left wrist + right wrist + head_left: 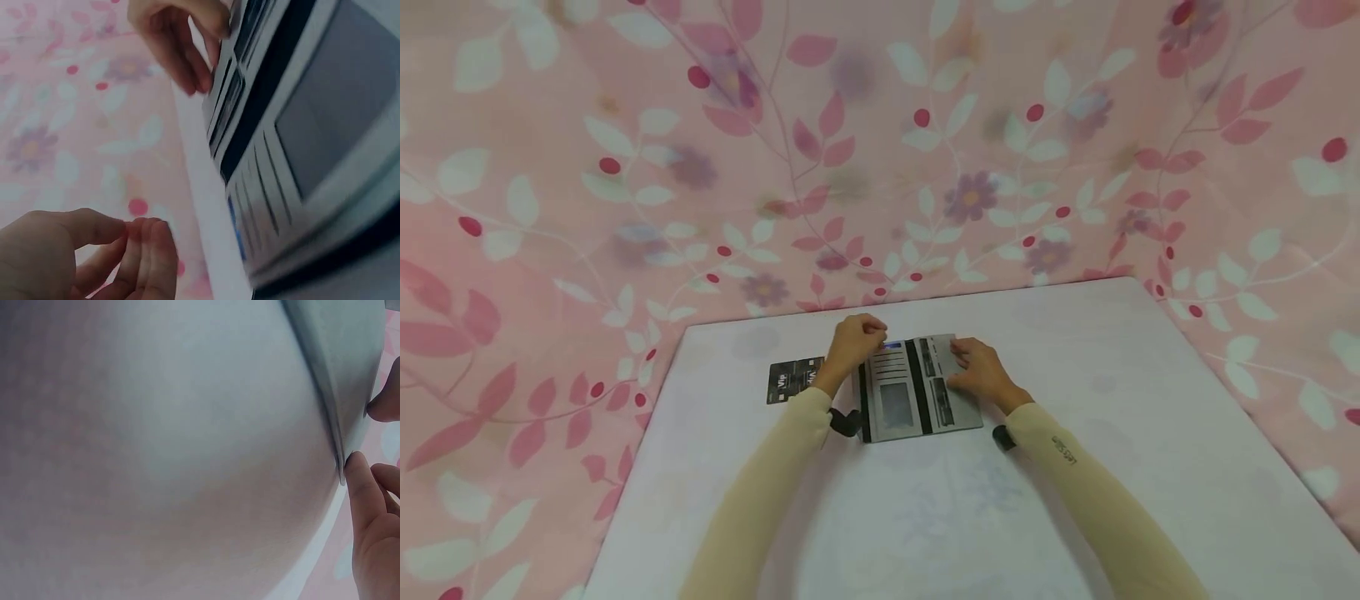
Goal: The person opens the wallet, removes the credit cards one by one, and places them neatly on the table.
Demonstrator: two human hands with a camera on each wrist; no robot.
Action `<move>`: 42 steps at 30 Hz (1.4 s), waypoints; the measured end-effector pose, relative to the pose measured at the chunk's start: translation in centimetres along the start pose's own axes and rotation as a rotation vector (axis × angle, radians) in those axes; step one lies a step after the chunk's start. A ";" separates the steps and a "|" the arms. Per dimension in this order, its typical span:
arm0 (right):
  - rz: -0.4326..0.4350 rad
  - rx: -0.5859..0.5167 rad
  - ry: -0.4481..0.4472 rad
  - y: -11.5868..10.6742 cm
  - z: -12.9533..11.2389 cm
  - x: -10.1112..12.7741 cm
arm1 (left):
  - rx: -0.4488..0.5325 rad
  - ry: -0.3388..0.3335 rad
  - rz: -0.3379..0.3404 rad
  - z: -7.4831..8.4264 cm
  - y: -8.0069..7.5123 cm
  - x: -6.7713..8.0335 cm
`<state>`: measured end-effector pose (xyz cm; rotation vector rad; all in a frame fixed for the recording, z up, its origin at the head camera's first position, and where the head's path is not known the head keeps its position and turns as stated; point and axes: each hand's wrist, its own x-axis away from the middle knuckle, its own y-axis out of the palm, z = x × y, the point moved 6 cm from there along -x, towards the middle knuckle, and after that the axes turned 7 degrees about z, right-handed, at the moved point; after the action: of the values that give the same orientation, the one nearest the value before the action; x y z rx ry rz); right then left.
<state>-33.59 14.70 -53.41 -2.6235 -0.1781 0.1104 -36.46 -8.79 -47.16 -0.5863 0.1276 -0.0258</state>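
Observation:
A grey bifold wallet (895, 421) with black stripes lies spread on the white table, showing card slots and a grey window pocket (897, 406). At its upper left slots, a narrow strip of a blue card (891, 345) peeks out. Beside that strip is my left hand (853, 343); in the left wrist view its thumb meets relaxed fingertips (153, 247), nothing visible between them. My right hand (981, 371) holds the wallet's right side, thumb on the inner face and fingers at the far edge. In the right wrist view the wallet's corner touches a finger (365, 494).
Left of the wallet lie black cards (782, 382) marked "Vip", partly behind the left wrist. The white tabletop (910, 517) runs back to a pink floral cloth (880, 167). Small black devices (846, 422) sit at both wrists.

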 end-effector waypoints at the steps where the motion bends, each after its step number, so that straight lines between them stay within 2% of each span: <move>1: -0.003 -0.006 0.004 0.1 0.1 0.0 | -0.001 -0.014 -0.031 0.0 0.9 0.0; 5: -0.009 -0.016 0.009 0.7 0.2 -0.3 | -0.001 -0.064 -0.130 -0.1 3.8 0.0; 9: -0.008 0.005 -0.004 1.0 0.2 -0.5 | -0.014 -0.109 -0.169 -0.4 5.6 0.0; 14: -0.017 0.023 -0.016 1.1 -0.2 -0.6 | 0.033 -0.206 -0.127 -1.3 6.4 -0.1; 20: -0.018 0.007 -0.014 1.0 -0.4 -0.6 | 0.268 -0.355 -0.092 -2.0 6.7 -0.2; 22: -0.021 0.004 -0.009 0.9 -0.4 -0.6 | 0.321 -0.401 -0.099 -2.1 6.9 -0.3; 24: -0.025 0.007 -0.012 0.8 -0.4 -0.5 | 0.326 -0.423 -0.115 -2.0 7.2 -0.4; 28: -0.018 0.013 -0.027 0.5 -0.5 -0.5 | 0.242 -0.427 -0.140 -1.6 7.9 -0.9; 36: -0.006 0.031 -0.024 0.2 0.0 -0.6 | -0.084 -0.346 -0.093 -0.6 8.8 -1.4; 39: -0.003 0.032 -0.023 0.1 0.2 -0.6 | -0.124 -0.335 -0.065 -0.5 9.1 -1.3; 42: -0.004 0.031 -0.020 0.1 0.4 -0.4 | -0.121 -0.333 -0.036 -0.6 9.2 -1.2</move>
<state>-34.06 14.77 -53.77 -2.5915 -0.1869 0.1375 -37.85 -1.37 -52.61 -0.7061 -0.2066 0.0454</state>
